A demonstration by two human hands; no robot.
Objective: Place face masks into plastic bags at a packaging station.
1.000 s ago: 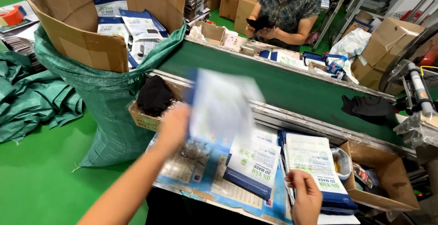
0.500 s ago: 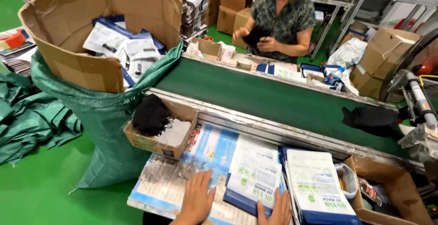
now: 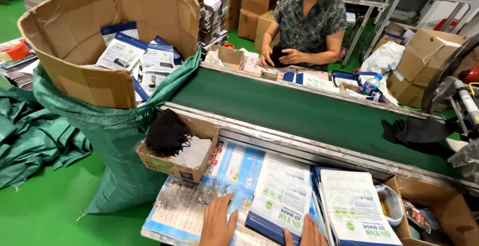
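Head view, looking down at a packing bench beside a green conveyor belt. Left hand lies flat, palm down, fingers spread, on the printed paper sheet covering the bench top; it grips nothing. Right hand is only partly in frame at the bottom edge, fingers open and resting on the lower edge of a white-and-blue flat pouch, not closed around it. This pouch lies face up on the bench between the two hands, just left of a stack of like pouches, the two nearly touching. Left of the hands, at the bench's far corner, sits a small open cardboard tray with a black fabric bundle and some white material inside. Further left stands a green woven sack lined with a cardboard collar; filled pouches are piled inside. At right, an open carton sits beside the stack, with a clear plastic container between them. Black cloth lies on the belt's right end. Across the belt, another person in a patterned shirt has both hands on a dark item; which item cannot be told. Cardboard boxes are stacked behind.
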